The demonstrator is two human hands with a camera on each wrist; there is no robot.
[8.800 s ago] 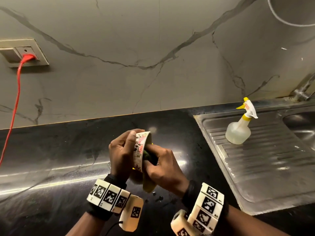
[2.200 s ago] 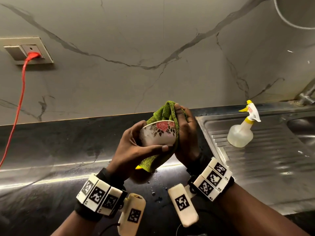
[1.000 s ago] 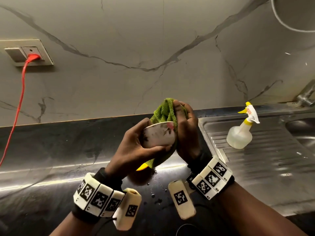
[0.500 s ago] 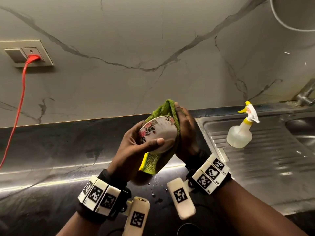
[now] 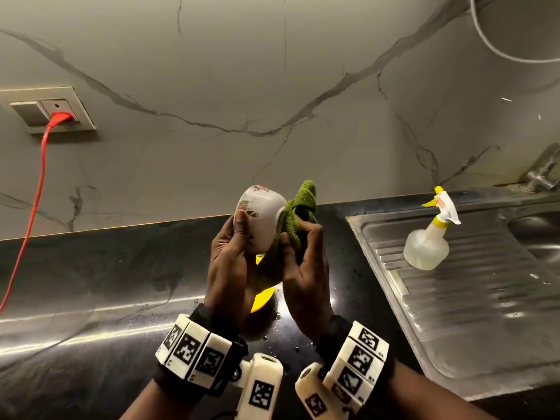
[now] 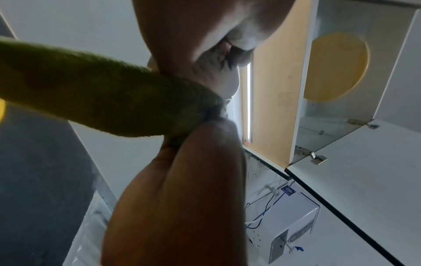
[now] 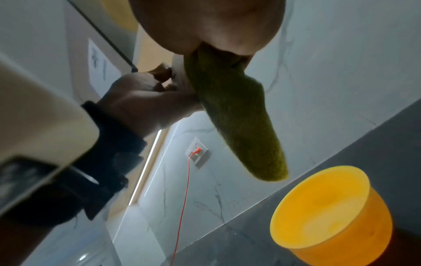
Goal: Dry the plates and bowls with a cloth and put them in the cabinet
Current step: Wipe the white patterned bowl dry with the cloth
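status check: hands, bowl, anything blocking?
Left hand grips floral bowl, tipped sideways. Right hand holds green cloth against its base. Yellow bowl waits on counter below. Cabinet open; nothing blocking.

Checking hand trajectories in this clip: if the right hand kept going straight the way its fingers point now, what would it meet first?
The right hand points up and away, its fingers gripping the green cloth against the floral bowl. Beyond those, the marble wall looks like the first thing in line, though depth is unclear.
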